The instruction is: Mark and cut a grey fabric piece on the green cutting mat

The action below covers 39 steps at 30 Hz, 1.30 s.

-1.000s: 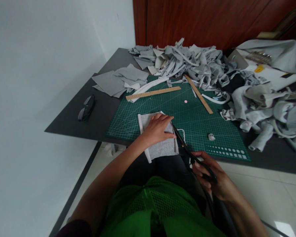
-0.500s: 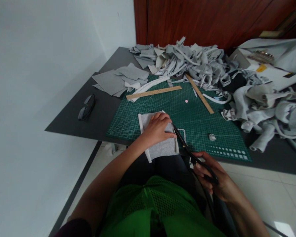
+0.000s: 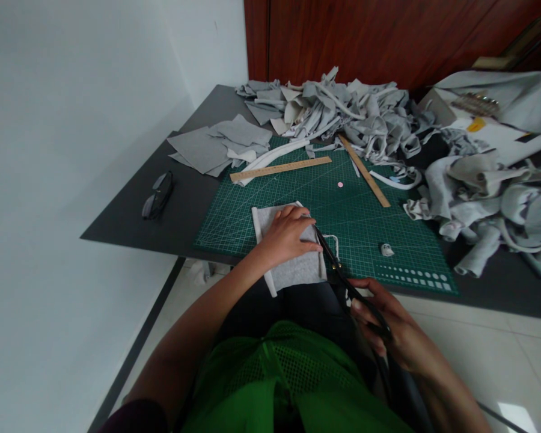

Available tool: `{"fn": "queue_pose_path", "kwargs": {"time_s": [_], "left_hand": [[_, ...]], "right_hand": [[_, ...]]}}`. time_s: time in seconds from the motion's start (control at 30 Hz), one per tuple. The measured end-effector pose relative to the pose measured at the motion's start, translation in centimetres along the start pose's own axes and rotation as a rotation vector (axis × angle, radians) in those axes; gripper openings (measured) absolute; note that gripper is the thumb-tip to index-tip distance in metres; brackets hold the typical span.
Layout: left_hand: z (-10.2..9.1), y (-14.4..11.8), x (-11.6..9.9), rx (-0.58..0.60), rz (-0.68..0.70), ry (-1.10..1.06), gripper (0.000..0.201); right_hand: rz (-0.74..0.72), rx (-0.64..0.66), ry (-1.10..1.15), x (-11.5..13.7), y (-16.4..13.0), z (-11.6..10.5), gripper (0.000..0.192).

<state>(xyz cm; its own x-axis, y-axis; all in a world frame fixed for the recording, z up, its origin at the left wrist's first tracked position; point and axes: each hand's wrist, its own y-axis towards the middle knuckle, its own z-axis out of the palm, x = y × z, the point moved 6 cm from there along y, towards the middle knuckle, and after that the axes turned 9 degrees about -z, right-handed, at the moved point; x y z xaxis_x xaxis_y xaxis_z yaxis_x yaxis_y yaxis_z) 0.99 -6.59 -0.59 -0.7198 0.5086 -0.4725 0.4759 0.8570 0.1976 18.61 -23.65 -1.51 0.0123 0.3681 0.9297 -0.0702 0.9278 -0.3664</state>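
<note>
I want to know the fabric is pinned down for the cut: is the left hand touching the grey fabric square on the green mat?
Touching. The head view shows the left hand lying flat on the grey fabric square, no gap between them.

Pale grey fabric piece (image 3: 293, 267), dark green white-gridded cutting mat (image 3: 365, 225), black scissors (image 3: 338, 267), tan wooden rulers (image 3: 280, 169)

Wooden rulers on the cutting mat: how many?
2. One ruler lies along the mat's far-left edge; the other slants at far centre-right. The scrap pile may hide more.
</note>
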Motion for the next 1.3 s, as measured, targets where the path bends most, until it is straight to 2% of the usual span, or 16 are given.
{"fn": "queue_pose_path", "kwargs": {"time_s": [0.5,0.83,0.97,1.07,1.3], "left_hand": [[-0.3,0.1,-0.1,0.011,-0.002,0.003,0.065],[-0.4,0.1,-0.2,0.011,-0.022,-0.021,0.064],[-0.4,0.1,0.0,0.007,-0.062,-0.036,0.075],[-0.4,0.1,0.1,0.005,-0.089,-0.052,0.082],[-0.5,0.1,-0.1,-0.026,-0.084,-0.06,0.077]], "right_hand": [[-0.008,0.004,0.025,-0.4,-0.1,0.2,0.061],[0.014,-0.006,0.058,-0.5,0.0,0.1,0.062],[0.026,-0.003,0.097,-0.7,0.2,-0.5,0.06],[0.014,0.016,0.055,-0.3,0.5,-0.7,0.057],[-0.022,0.024,-0.063,0.6,1.6,-0.6,0.057]]}}
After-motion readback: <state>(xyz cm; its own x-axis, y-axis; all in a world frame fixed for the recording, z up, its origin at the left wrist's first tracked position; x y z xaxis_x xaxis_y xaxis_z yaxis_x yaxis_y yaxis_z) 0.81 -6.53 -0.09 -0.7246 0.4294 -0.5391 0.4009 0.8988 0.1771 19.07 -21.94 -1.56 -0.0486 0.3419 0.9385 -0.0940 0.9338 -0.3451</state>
